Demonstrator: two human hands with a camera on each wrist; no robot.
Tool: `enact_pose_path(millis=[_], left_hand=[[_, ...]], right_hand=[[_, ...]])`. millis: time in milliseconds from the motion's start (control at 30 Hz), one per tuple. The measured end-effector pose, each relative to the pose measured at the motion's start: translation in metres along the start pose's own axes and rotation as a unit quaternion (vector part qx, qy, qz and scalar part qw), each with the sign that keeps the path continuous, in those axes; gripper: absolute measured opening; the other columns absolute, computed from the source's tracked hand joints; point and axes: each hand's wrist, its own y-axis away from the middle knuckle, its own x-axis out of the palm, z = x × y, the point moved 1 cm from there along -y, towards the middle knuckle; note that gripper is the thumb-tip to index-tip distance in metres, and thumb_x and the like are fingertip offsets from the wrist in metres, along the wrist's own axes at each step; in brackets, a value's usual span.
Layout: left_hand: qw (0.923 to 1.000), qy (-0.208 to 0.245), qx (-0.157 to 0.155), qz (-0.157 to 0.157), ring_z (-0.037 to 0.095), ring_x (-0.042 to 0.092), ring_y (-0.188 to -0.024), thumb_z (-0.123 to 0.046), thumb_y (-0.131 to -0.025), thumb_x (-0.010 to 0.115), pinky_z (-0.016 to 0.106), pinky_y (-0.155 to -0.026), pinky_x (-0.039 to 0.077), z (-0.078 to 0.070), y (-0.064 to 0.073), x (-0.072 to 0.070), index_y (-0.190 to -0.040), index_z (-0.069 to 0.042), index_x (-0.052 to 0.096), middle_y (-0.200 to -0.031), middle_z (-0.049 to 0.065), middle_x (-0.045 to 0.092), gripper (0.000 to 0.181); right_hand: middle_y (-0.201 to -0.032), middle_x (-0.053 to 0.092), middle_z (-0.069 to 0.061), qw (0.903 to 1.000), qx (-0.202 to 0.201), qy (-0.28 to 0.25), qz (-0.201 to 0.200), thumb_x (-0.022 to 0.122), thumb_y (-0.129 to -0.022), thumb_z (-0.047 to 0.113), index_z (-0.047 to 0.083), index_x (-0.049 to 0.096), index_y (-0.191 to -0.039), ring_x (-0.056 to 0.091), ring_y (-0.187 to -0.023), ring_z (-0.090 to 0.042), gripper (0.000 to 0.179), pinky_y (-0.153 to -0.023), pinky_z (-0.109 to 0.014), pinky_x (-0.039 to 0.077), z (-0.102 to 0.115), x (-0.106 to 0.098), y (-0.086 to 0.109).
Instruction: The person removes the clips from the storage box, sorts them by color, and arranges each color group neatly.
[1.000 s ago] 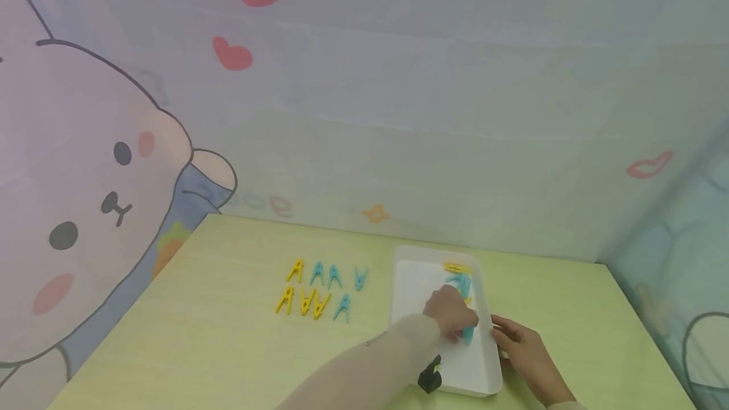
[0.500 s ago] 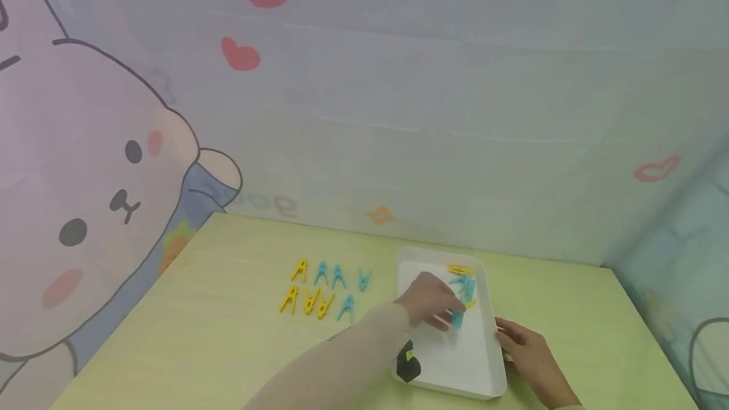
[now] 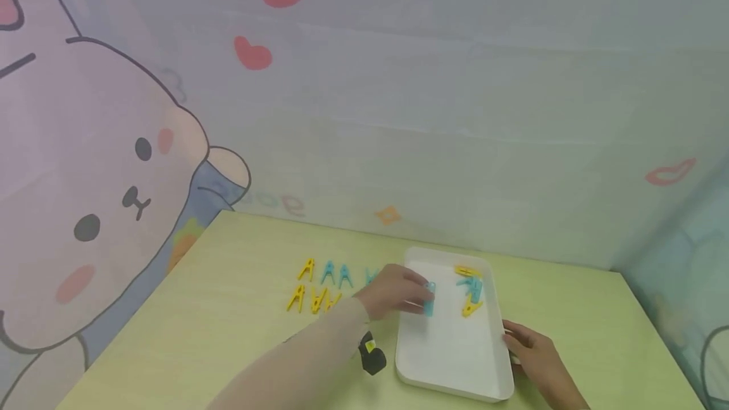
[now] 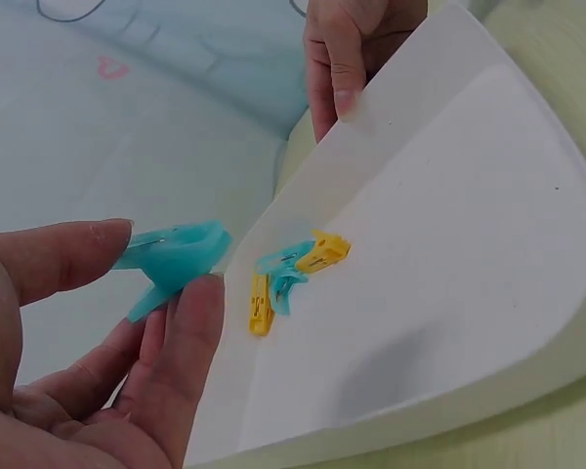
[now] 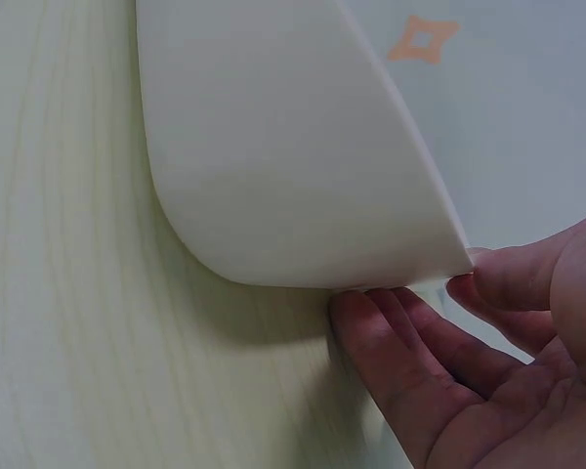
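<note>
My left hand [image 3: 393,290] pinches a light blue clothespin [image 4: 184,256] between thumb and fingertips. In the head view it is over the left wall of the white tray [image 3: 444,356]. At the tray's right wall, my right hand [image 3: 535,354] touches from outside, thumb at the rim and fingers [image 5: 371,337] against the outer wall. Inside the tray, along the right side, lie a yellow clothespin [image 3: 468,271], overlapping blue clothespins [image 4: 285,262] and another yellow clothespin [image 4: 324,252].
Left of the tray, two rows of clothespins lie on the pale wooden table [image 3: 228,296]: yellow ones [image 3: 296,298] and blue ones [image 3: 328,272]. My left forearm and hand cover some of them. A printed cloth [image 3: 433,112] hangs behind the table's back edge.
My left hand has moved left from the clothespins at the tray's right side, carrying the blue clothespin. The yellow clothespin it covered now shows. My right hand stays at the tray wall.
</note>
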Motion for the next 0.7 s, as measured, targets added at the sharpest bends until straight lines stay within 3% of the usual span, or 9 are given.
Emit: enact_pose_path(millis=[367, 700], left_hand=[[0.9996, 0.011, 0.015, 0.021, 0.025, 0.066, -0.097, -0.007, -0.089, 0.070, 0.039, -0.085, 0.056, 0.012, 0.021, -0.041, -0.124, 0.010, 0.059, -0.116, 0.015, 0.063, 0.041], [0.9988, -0.021, -0.016, -0.041, 0.025, 0.063, -0.099, -0.011, -0.088, 0.073, 0.040, -0.086, 0.055, 0.036, 0.050, -0.099, -0.126, 0.013, 0.055, -0.117, 0.018, 0.061, 0.049]], right_hand=[[-0.139, 0.047, -0.033, 0.9999, -0.011, 0.003, -0.001, 0.055, -0.102, 0.020, -0.010, 0.043, -0.142, 0.059, -0.114, -0.038, 0.051, -0.078, -0.043, 0.057, -0.001, -0.004, 0.001], [-0.140, 0.046, -0.034, 1.0000, -0.006, 0.008, 0.002, 0.055, -0.102, 0.022, -0.009, 0.042, -0.143, 0.057, -0.118, -0.041, 0.053, -0.079, -0.043, 0.057, -0.003, 0.000, -0.002]])
